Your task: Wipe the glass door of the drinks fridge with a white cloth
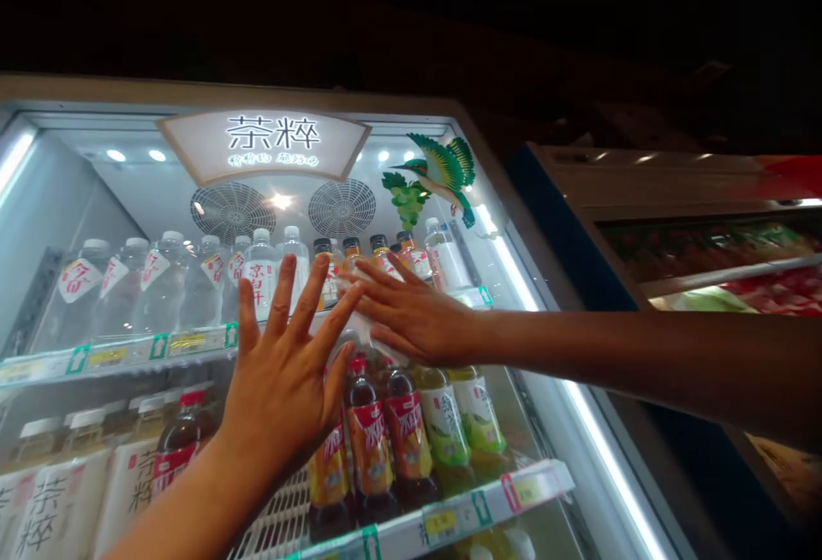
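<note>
My left hand (282, 372) is spread wide against the glass door of a lit drinks cooler (539, 354), with nothing in it. Beside its fingertips, my right hand (417, 316) reaches in from the right, fingers stretched and flat. Under that palm and those fingers a white cloth or tissue (367, 330) is pressed to the glass; most of it is hidden. The fingers of both hands nearly meet or overlap slightly. A bird decal (443, 170) with green grapes (408, 199) lies above my right hand.
Behind the glass, clear bottles (157, 286) line the upper shelf; red-labelled bottles (369, 431) and green-labelled bottles (443, 419) stand below. A lit sign (266, 145) spans the cooler's top. Another display case (706, 277) stands to the right.
</note>
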Motion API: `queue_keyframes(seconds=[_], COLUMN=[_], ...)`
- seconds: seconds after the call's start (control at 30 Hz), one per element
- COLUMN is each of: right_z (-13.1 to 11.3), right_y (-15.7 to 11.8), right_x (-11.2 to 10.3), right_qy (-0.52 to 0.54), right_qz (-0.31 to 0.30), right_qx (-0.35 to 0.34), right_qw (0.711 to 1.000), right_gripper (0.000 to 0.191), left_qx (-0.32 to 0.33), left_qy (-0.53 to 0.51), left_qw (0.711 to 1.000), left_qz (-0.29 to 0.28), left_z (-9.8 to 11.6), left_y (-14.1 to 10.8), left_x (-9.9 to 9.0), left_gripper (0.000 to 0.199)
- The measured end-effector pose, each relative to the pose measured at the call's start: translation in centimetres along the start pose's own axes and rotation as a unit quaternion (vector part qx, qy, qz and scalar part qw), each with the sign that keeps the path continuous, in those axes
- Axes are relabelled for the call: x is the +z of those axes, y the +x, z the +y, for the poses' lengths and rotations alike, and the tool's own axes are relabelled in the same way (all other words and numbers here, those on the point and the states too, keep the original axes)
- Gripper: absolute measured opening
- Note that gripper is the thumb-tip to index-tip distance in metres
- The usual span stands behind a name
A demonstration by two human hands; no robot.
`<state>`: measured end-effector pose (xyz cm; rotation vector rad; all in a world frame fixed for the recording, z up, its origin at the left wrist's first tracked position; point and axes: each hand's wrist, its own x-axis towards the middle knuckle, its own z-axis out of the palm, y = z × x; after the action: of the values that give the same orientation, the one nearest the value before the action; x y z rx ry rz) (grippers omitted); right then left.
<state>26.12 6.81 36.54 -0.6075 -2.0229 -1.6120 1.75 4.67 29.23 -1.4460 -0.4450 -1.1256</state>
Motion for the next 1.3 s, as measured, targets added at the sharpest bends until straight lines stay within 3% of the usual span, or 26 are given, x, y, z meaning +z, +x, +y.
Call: queue_keyframes(seconds=[0.07,0.2,0.37,0.57,0.7,0.87,1.03,1.2,1.3], right_z=[1.4,3.7,3.8,7.4,7.6,7.6,5.6,4.1,2.2], right_y=[-1.4,-2.8,-4.4,-6.2,-7.8,-7.3,-5.1,-1.9,-0.3], right_x=[-0.2,-0.5,-0.5,-0.6,-0.6,-0.7,-0.7,-0.9,-0.3], right_qy=[0.009,0.02,0.018,0.0,0.03,0.047,0.06,0.05,0.057], right_qz=[-0.003,0.025,0.023,0.049,0.005,0.01,-0.023,-0.006,0.004], right_qx=[-0.029,0.068,-0.035,0.093,0.025,0.091,-0.013,0.074,-0.016], right_qw=[1.0,0.997,0.999,0.994,0.999,0.995,0.998,0.996,0.998], right_gripper=[0.058,0.061,0.058,0.061,0.065,0.069,0.067,0.072,0.065], left_qx=[-0.004,-0.007,-0.005,-0.004,-0.011,-0.028,-0.039,-0.055,-0.055], left_qy=[0.007,0.015,0.006,0.012,0.005,0.012,0.022,0.033,0.038], left_qw=[1.0,1.0,1.0,1.0,1.0,0.999,0.999,0.997,0.996], left_qz=[0.001,0.009,-0.003,0.002,-0.007,-0.02,-0.024,-0.035,-0.053], left_z=[1.1,3.2,5.4,6.8,7.0,6.5,4.9,2.4,0.3], left_y=[0.8,1.9,2.6,3.2,3.2,3.0,3.0,2.1,1.1], left_x=[0.7,1.6,2.7,3.9,4.1,4.2,3.7,2.5,1.3], left_gripper=[0.061,0.061,0.062,0.06,0.059,0.061,0.061,0.062,0.063])
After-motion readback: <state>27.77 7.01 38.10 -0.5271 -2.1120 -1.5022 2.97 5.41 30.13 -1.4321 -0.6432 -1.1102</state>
